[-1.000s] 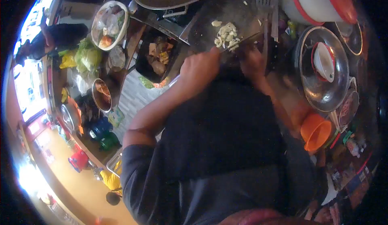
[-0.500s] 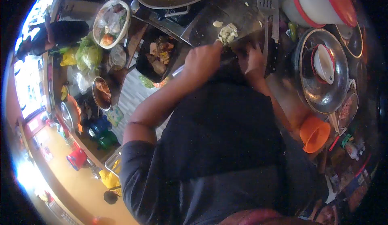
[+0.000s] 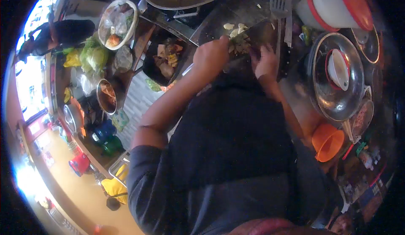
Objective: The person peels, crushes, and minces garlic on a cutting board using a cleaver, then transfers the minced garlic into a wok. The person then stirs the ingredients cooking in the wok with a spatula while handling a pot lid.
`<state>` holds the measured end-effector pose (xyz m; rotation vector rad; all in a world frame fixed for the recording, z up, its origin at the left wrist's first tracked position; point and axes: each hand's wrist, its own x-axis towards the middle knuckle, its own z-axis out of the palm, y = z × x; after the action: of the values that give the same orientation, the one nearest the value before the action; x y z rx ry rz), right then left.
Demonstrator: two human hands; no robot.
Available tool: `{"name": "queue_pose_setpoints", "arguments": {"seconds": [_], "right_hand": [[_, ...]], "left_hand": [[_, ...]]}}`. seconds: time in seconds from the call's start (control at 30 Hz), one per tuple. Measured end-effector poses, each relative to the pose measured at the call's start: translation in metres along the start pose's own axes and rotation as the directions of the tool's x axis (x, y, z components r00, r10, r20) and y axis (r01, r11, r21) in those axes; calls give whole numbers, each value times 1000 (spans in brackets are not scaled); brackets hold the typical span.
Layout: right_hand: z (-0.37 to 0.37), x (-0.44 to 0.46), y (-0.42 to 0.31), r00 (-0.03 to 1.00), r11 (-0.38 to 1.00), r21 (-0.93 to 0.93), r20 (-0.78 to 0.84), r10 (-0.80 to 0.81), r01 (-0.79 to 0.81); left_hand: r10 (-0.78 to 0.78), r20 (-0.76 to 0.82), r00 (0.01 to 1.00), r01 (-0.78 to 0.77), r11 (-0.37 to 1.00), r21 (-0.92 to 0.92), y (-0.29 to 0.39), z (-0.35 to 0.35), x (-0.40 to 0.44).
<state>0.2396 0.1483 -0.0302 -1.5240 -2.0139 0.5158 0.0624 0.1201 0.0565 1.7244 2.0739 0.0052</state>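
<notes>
My left hand (image 3: 211,60) is closed in a fist at the near left edge of a dark cutting board (image 3: 215,22). It grips what looks like a wide dark knife, whose thin edge slants up to the right over the board. A pale metallic piece (image 3: 188,69) shows beside my left wrist. Pale chopped pieces (image 3: 238,29) lie beyond the blade, and duller pieces (image 3: 239,46) are on its near side. My right hand (image 3: 265,62) is at the board's near right, thumb and fingers apart beside the duller pieces, with nothing visible in it.
A slotted spatula (image 3: 280,5) lies along the board's right side. A large pan (image 3: 190,3) is beyond. To the right stand a metal basin (image 3: 318,95) and an orange container (image 3: 328,143); to the left, a black tray of food (image 3: 166,58) and a cabbage (image 3: 93,57). People are at far left.
The blade has moved up and forward over the pale pieces, and duller pieces now show on its near side. My left hand has risen slightly. The fingers of my right hand have shifted.
</notes>
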Motion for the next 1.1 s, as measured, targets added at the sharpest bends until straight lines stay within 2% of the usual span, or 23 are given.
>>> {"name": "queue_pose_setpoints", "arguments": {"seconds": [0.07, 0.13, 0.2, 0.27, 0.3, 0.33, 0.4, 0.43, 0.5, 0.53, 0.6, 0.63, 0.7, 0.73, 0.8, 0.83, 0.87, 0.93, 1.0, 1.03, 1.1], "right_hand": [[0, 2, 0, 1000, 999, 34, 15, 12, -12], [-3, 3, -2, 999, 998, 62, 42, 20, -23], [-8, 7, -11, 976, 977, 105, 137, 171, -185], [-2, 9, -6, 978, 978, 91, 113, 176, -186], [1, 13, -3, 981, 981, 74, 85, 175, -182], [2, 17, -3, 981, 980, 73, 84, 176, -183], [6, 26, -4, 989, 994, 24, -100, -105, 107], [10, 33, -3, 990, 994, 26, -97, -102, 105], [20, 50, 1, 963, 965, 34, -81, -257, 260], [23, 53, 5, 961, 962, 34, -81, -266, 270], [31, 67, 15, 938, 953, -83, 224, -266, 290], [30, 70, 10, 939, 953, -84, 216, -269, 292], [30, 60, 1, 938, 957, 59, 192, -289, 283], [40, 57, 9, 938, 959, 59, 198, -284, 278], [75, 55, 37, 967, 964, 74, -26, -253, 254], [83, 56, 44, 966, 964, 74, -22, -256, 257], [91, 55, 51, 987, 966, 224, 60, -150, 133], [83, 54, 44, 985, 936, 352, 164, -60, -2], [62, 59, 26, 991, 983, 141, 49, -127, 119], [47, 56, 11, 991, 983, 142, 52, -122, 114], [25, 51, -12, 949, 948, -51, 67, -310, 313]], "left_hand": [[47, -38, 998, -47, 999, -4, 2, 6, 6], [40, -35, 999, -40, 999, 10, 8, -21, -3], [37, -31, 999, -36, 999, 32, 4, -34, -6], [-38, -137, 990, 31, 998, -48, -3, -35, -6], [-34, -140, 989, 28, 999, -47, -7, -29, -3], [-93, -127, 988, 87, 995, -48, -13, -18, 0], [-152, -113, 982, 147, 988, -48, -18, -4, 6], [-121, -118, 986, 114, 991, -64, -16, 2, 8], [-98, -124, 987, 88, 992, -86, -16, 5, 9], [-45, -130, 990, 40, 998, -39, -16, 3, 12], [13, -157, 988, -11, 1000, 11, -12, -15, 16], [-32, -142, 989, 35, 999, 13, -7, -27, 9], [-81, -102, 991, 83, 996, 16, -8, -30, 2], [-96, -102, 990, 94, 995, -22, -9, -28, 2], [-113, -104, 988, 107, 992, -65, -13, -18, 7], [-100, -115, 988, 93, 993, -67, -15, -8, 12], [-86, -126, 988, 78, 995, -67, -18, -1, 14], [-94, -109, 990, 90, 995, -48, -14, -19, 9], [-93, -103, 990, 91, 996, -21, -17, -28, 13], [-108, -114, 988, 106, 994, -20, -22, -24, 14], [-122, -115, 986, 121, 993, -15, -25, -16, 11]]}}
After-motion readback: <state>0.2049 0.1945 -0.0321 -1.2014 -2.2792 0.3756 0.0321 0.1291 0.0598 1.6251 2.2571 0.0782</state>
